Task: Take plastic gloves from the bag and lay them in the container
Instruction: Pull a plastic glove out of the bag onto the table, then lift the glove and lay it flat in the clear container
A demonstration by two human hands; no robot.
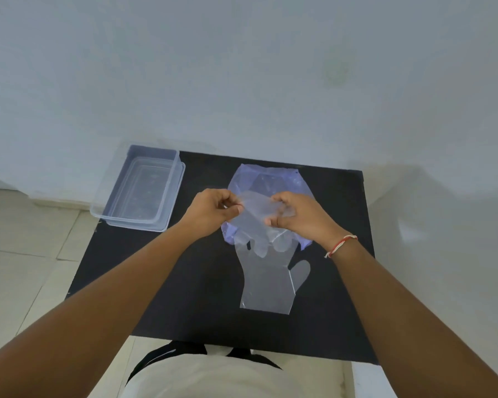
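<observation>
A bluish plastic bag (pixel 266 179) lies flat near the back middle of the black table (pixel 161 282). Above it, my left hand (pixel 213 209) and my right hand (pixel 302 215) both pinch one clear plastic glove (pixel 255 222) by its cuff; its fingers hang down toward me. A second clear glove (pixel 270 285) lies flat on the table in front of the bag, thumb to the right. The clear rectangular container (pixel 140 188) stands at the table's back left corner; I cannot tell whether anything lies in it.
A pale wall rises right behind the table. Light floor tiles (pixel 20 254) show to the left, and the container overhangs the table's left edge slightly. A red-and-white thread band (pixel 341 245) circles my right wrist.
</observation>
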